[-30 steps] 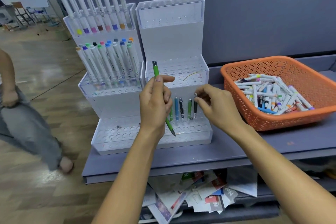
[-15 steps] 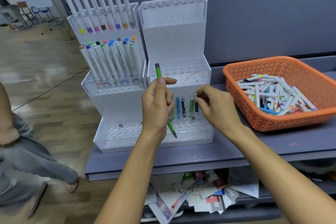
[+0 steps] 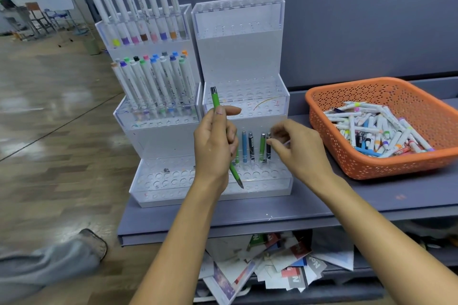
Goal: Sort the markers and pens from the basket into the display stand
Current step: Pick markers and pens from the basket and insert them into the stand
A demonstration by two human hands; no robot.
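a slim green pen [image 3: 215,103] with a dark cap end and a dark tip is gripped in the left hand [image 3: 214,146]. the fingers are curled round its middle and the thumb is laid across the barrel. it is held tilted, with the cap up and the tip down over the front holes of the lowest tier of the right display stand [image 3: 239,57]. the tip is not seated in any hole.

in that same tier a blue pen [image 3: 244,146], a dark patterned pen [image 3: 251,147], a second green pen [image 3: 262,147] and a black pen [image 3: 268,150] are stood upright in a row. the right hand [image 3: 297,148] is held with its fingers curled just beside the top of the black pen; whether that pen is pinched or only touched cannot be told.

the left display stand [image 3: 158,138] is filled on its two upper tiers with white markers [image 3: 153,82] with coloured caps. the orange basket [image 3: 371,168] is set to the right on the grey shelf [image 3: 371,203], apart from the stands, and a heap of loose markers and pens [image 3: 376,129] is seen in it. scattered papers [image 3: 272,262] are piled under the shelf. another person's leg and shoe [image 3: 95,242] are seen on the floor at the lower left.
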